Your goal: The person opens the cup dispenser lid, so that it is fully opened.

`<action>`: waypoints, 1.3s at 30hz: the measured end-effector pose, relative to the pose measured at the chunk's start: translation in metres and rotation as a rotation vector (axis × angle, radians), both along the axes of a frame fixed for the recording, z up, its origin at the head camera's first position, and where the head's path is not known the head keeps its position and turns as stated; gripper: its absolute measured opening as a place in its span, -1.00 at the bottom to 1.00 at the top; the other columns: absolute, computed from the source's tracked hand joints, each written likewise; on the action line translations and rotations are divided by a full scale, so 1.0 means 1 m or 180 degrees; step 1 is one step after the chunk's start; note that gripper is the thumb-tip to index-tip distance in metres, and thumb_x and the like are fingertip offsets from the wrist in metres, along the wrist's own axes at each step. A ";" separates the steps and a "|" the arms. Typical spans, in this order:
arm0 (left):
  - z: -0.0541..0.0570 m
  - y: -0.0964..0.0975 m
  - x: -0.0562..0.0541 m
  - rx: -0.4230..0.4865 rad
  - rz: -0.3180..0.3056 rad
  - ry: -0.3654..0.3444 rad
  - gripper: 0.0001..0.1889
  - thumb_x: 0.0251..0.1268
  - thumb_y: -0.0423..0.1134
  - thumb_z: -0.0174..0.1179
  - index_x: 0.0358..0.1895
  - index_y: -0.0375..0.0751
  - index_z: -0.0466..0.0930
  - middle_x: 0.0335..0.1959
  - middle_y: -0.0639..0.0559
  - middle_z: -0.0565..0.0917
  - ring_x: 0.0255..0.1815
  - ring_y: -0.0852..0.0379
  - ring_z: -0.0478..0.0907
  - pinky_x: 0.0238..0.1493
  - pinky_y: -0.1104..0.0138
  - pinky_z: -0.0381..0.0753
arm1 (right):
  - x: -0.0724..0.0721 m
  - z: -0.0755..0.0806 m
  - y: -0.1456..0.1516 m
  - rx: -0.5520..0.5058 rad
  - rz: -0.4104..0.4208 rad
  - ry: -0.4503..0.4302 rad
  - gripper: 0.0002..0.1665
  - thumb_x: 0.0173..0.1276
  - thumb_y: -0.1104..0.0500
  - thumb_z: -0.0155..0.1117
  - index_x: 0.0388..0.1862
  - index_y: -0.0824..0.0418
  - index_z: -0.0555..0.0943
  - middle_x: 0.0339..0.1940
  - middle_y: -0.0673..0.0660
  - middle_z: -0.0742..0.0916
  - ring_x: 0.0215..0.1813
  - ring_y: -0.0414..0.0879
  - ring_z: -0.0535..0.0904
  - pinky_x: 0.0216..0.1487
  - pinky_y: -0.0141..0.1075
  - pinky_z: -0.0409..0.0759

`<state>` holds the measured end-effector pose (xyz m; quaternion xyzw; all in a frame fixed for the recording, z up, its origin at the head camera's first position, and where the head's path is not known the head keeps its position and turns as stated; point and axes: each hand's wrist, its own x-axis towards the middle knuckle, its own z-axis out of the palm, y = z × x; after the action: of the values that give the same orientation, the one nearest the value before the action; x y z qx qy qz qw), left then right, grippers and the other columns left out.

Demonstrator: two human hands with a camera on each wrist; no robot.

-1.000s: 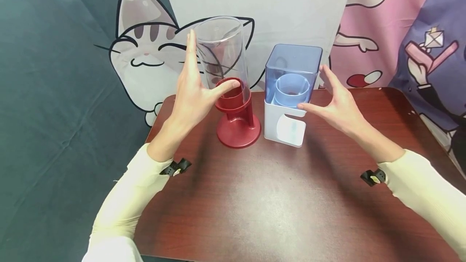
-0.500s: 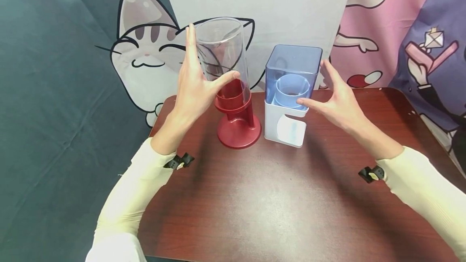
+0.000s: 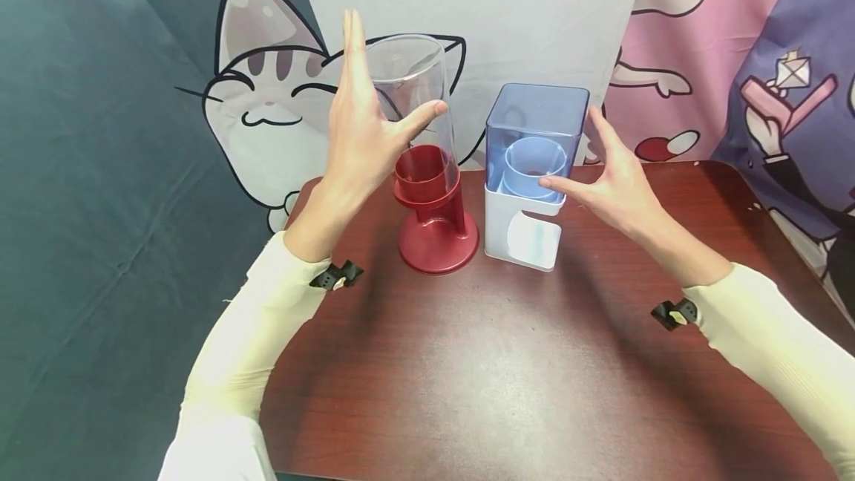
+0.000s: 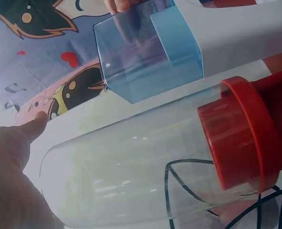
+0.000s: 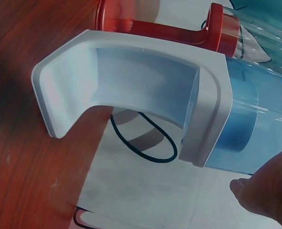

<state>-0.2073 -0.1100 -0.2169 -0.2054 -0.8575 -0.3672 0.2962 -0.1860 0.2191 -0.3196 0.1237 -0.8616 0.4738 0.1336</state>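
Far on the table (image 3: 494,377), an upright clear cylinder (image 3: 413,84) on a red stand (image 3: 437,243) is flanked from the left by the spread left hand (image 3: 364,128), while the blue container (image 3: 534,117) to its right is flanked from the right by the spread right hand (image 3: 620,188), contact unclear.

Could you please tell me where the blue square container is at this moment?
In the head view, the blue square container sits right of centre on its white stand, between the clear cylinder and the right hand.
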 end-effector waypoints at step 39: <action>-0.106 0.081 -0.024 -0.0424 -0.0860 -0.1139 0.33 0.21 0.17 0.56 0.74 -0.30 -0.25 0.68 -0.14 0.25 0.52 0.06 0.43 0.50 0.21 0.42 | -0.009 -0.029 -0.004 0.0043 0.0057 -0.0100 0.28 0.18 0.03 0.74 0.74 -0.15 0.15 0.51 0.17 0.57 0.45 0.18 0.50 0.46 0.27 0.41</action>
<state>-0.2309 -0.0288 -0.3226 -0.2690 -0.8834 -0.3767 0.0733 -0.1951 0.2147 -0.3491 0.1247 -0.8657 0.4710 0.1150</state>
